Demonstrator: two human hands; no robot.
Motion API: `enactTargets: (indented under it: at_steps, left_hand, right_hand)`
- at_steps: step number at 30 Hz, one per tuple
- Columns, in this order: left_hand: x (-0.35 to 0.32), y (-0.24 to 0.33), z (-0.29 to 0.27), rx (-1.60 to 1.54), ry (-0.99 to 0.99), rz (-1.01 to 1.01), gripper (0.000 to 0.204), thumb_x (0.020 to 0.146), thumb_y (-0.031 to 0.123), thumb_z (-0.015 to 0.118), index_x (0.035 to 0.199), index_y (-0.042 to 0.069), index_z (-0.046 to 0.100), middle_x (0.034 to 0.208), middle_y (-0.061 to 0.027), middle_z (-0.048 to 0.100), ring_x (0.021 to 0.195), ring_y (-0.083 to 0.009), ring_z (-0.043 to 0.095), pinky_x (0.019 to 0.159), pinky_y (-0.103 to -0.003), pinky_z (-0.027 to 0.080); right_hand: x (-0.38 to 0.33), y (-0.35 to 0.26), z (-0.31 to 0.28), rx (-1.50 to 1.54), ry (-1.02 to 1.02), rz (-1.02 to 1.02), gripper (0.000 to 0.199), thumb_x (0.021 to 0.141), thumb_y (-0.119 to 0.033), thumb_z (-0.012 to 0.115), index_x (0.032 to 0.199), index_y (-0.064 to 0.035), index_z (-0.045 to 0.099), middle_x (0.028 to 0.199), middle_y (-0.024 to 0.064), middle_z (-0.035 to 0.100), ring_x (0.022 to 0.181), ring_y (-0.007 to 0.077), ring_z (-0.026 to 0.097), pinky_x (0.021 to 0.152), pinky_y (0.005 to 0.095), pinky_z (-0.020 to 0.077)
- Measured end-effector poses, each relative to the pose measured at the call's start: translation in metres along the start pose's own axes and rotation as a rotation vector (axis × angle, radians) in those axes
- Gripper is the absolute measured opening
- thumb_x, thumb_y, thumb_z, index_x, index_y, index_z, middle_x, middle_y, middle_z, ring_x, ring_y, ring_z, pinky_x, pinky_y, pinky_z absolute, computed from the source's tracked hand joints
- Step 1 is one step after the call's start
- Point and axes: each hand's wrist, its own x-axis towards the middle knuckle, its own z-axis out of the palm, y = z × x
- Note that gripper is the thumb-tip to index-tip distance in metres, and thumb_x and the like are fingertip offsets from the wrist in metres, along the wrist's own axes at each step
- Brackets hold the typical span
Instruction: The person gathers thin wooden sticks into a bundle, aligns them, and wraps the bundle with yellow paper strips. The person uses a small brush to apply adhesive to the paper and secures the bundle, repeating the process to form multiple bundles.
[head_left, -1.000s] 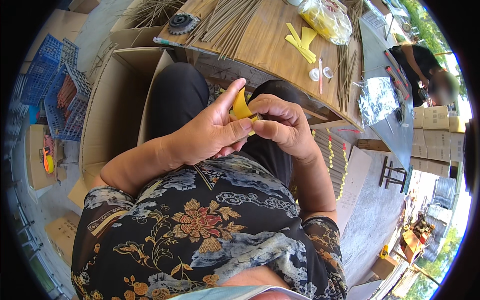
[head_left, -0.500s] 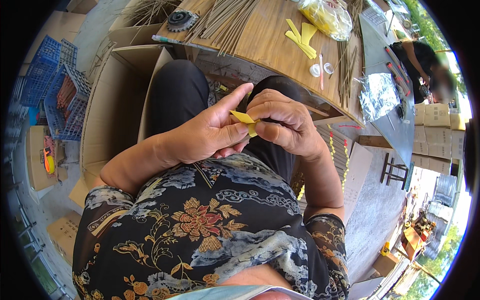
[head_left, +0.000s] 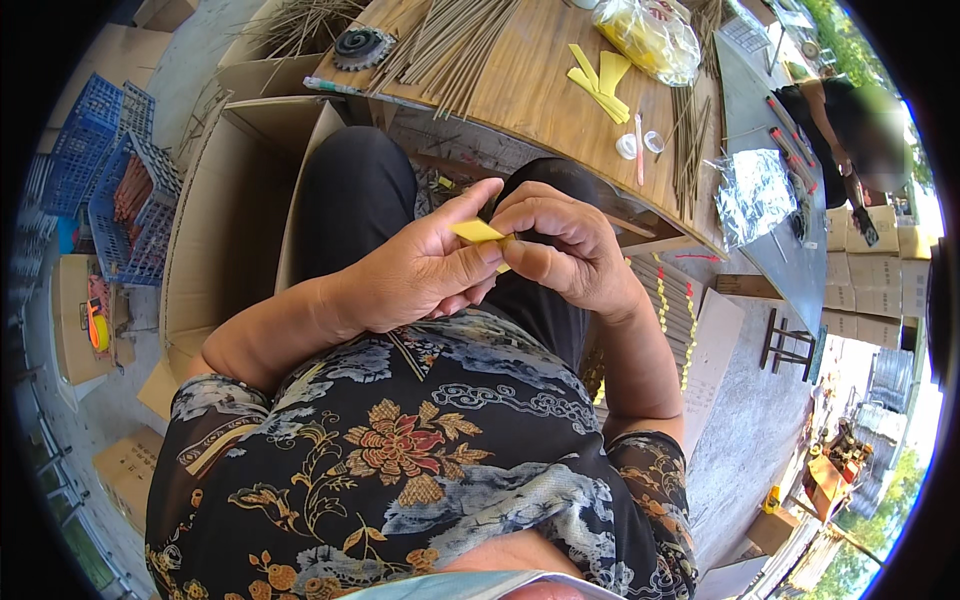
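Note:
Above my lap, my left hand and my right hand meet around a small yellow paper strip. Thumb and fingers of the left pinch it from one side. The right thumb and fingertips press on its other end, where the strip looks bent or folded. Part of it is hidden between the fingertips. More yellow paper strips lie fanned out on the wooden table ahead of me.
Thin brown sticks cover the table's left part. A clear bag with yellow contents, a small white round lid and a foil sheet lie rightward. An open cardboard box stands at my left. Another person is at far right.
The yellow strip has tilted and its lower end now shows less below my fingers. Both hands stay together over my lap. The other person's arm has moved downward.

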Motion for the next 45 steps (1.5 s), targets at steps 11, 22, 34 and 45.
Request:
enactTargets:
  at_steps: [11, 22, 34, 45]
  left_hand:
    - [0.000, 0.004, 0.002, -0.129, 0.148, 0.090, 0.059, 0.091, 0.021, 0.045, 0.136, 0.006, 0.010, 0.073, -0.0025, 0.048, 0.053, -0.0046, 0.041, 0.044, -0.015, 0.036]
    - [-0.003, 0.004, -0.005, -0.039, 0.172, 0.030, 0.060, 0.091, 0.018, 0.044, 0.137, 0.004, 0.009, 0.079, -0.0045, 0.050, 0.062, -0.0076, 0.045, 0.046, -0.017, 0.036]
    - [-0.002, 0.002, -0.005, -0.053, 0.128, 0.023, 0.058, 0.090, 0.020, 0.046, 0.136, 0.004, 0.014, 0.081, -0.0038, 0.050, 0.065, -0.0084, 0.046, 0.046, -0.018, 0.036]
    - [0.000, -0.002, -0.006, -0.021, 0.159, 0.034, 0.056, 0.091, 0.021, 0.045, 0.135, 0.004, 0.016, 0.078, -0.0032, 0.050, 0.062, -0.0071, 0.045, 0.046, -0.017, 0.035]
  right_hand:
    - [0.000, 0.001, 0.007, -0.183, 0.232, -0.069, 0.059, 0.068, -0.026, 0.072, 0.117, -0.0033, 0.049, 0.110, 0.0118, 0.052, 0.110, 0.0266, 0.042, 0.094, 0.0341, 0.0332]
    - [-0.012, -0.003, 0.032, 0.212, 0.348, 0.290, 0.037, 0.075, -0.012, 0.068, 0.108, -0.0010, 0.054, 0.071, 0.0011, 0.053, 0.064, 0.0043, 0.047, 0.058, 0.0192, 0.0409]
    - [-0.013, -0.011, 0.019, 0.286, 0.198, 0.353, 0.033, 0.079, -0.002, 0.062, 0.110, 0.0019, 0.052, 0.077, 0.0006, 0.056, 0.068, 0.0038, 0.049, 0.056, 0.0161, 0.0390]
    - [-0.012, -0.002, 0.021, 0.439, 0.234, 0.345, 0.035, 0.076, -0.009, 0.067, 0.107, 0.0003, 0.054, 0.069, -0.0024, 0.050, 0.066, 0.0041, 0.045, 0.058, 0.0179, 0.0388]
